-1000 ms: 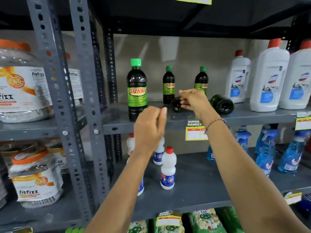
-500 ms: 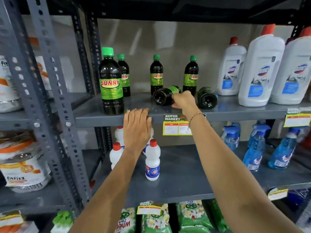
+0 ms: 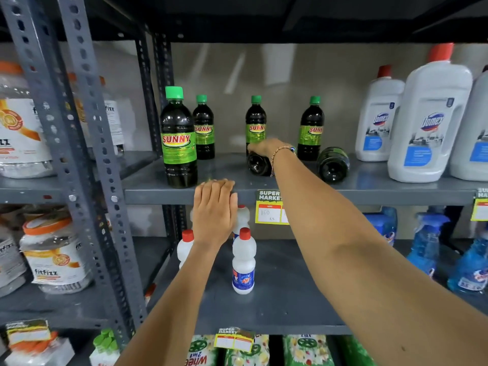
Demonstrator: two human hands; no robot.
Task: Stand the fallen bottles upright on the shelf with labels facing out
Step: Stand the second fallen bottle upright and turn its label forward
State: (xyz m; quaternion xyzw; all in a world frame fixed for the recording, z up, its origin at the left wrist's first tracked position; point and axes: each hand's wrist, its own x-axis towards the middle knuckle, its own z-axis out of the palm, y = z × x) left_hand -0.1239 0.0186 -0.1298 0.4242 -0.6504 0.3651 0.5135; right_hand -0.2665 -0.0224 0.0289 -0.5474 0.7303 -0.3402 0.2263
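Observation:
Two dark Sunny bottles lie on their sides on the grey shelf (image 3: 369,192), bases toward me. My right hand (image 3: 266,148) reaches over the left fallen bottle (image 3: 257,165) and grips it from above. The second fallen bottle (image 3: 333,165) lies further right, untouched. An upright Sunny bottle (image 3: 179,140) with a green cap stands at the front left, label facing out. Three more upright Sunny bottles (image 3: 203,128) stand along the back. My left hand (image 3: 215,207) rests flat, fingers together, against the shelf's front edge, holding nothing.
Large white Domex bottles (image 3: 427,120) stand at the shelf's right end. A yellow price tag (image 3: 269,207) hangs on the shelf edge. Small white bottles (image 3: 243,262) and blue spray bottles (image 3: 425,241) stand on the shelf below. Slotted steel uprights (image 3: 89,143) and jars are at left.
My right hand has reached further in and closed over the left fallen bottle. My left hand went from raised and curled to flat on the shelf edge. The view moved closer.

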